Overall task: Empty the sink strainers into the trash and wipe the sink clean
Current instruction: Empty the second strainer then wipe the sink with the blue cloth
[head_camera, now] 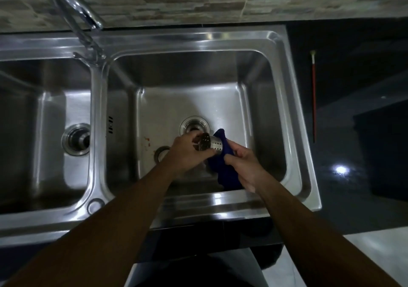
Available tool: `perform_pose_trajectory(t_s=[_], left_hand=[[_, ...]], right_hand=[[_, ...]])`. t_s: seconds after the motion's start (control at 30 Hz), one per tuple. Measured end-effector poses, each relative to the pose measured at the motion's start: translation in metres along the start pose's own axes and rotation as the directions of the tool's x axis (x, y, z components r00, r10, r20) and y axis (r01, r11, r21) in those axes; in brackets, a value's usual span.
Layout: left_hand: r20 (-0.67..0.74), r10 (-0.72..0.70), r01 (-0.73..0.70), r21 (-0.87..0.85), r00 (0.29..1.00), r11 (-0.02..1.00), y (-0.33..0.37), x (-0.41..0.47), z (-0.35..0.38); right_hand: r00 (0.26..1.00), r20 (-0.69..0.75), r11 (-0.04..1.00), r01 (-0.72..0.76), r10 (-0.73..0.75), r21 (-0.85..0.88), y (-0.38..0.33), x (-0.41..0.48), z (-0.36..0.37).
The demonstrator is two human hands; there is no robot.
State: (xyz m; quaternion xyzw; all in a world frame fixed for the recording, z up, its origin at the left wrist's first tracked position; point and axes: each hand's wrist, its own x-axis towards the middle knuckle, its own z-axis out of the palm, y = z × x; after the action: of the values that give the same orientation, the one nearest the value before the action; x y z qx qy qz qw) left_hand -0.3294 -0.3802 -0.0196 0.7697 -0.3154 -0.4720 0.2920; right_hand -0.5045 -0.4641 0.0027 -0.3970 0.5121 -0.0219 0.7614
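From the head camera, I look straight down into the right basin of a steel double sink [293, 101]. My left hand [187, 154] has its fingers wrapped tight around a perforated steel strainer basket [209, 143], which I hold above the basin floor, just near the open drain [194, 127]. The basket lies on its side: its long axis runs left to right and tips slightly down toward the right, with its dark open mouth toward my left palm and its holed wall toward the right. My right hand [242, 165] is pinched shut on a dark blue cloth [225, 172], which touches the basket's right end and hangs down toward the near wall of the basin.

I count two basins and two drains: the one in the left basin [76, 138] has a dark fitting seated in it, but I cannot tell what it is. A second round metal piece [162, 153] lies on the right basin's floor, half hidden behind my left wrist. A few reddish specks [146, 142] sit on the floor just left of it.

The faucet [77, 17] arches over the divider between the basins, well clear of my hands. On the dark counter [353, 66] to the right lies one thin red-handled stick [313, 97], pointing away from me.
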Motion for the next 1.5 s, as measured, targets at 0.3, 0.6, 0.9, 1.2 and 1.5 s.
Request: perform_pose_trajectory(t_s=[0.3, 0.6, 0.9, 1.2, 1.5], left_hand=[[0.013, -0.064, 0.064, 0.021, 0.998, 0.998, 0.006, 0.03, 0.012], [-0.108, -0.05, 0.05, -0.002, 0.993, 0.999, 0.007, 0.05, 0.014], [-0.153, 0.095, -0.064, 0.194, 0.984, 0.979, 0.028, 0.122, 0.026], [-0.123, 0.201, -0.155, 0.312, 0.972, 0.938, 0.022, 0.17, 0.051], [-0.092, 0.111, -0.088, 0.225, 0.989, 0.97, 0.013, 0.137, 0.021]], right_hand=[[0.994, -0.057, 0.99, 0.084, -0.09, -0.112, 0.002, -0.002, -0.018], [0.944, -0.015, 0.764, 0.257, -0.329, -0.592, 0.003, -0.021, -0.024], [0.898, -0.18, 0.549, 0.078, -0.401, -0.832, 0.03, -0.015, -0.009], [0.926, -0.132, 0.508, 0.072, -0.354, -0.859, 0.033, -0.007, -0.011], [0.92, -0.14, 0.54, 0.088, -0.367, -0.837, 0.028, -0.011, -0.009]])
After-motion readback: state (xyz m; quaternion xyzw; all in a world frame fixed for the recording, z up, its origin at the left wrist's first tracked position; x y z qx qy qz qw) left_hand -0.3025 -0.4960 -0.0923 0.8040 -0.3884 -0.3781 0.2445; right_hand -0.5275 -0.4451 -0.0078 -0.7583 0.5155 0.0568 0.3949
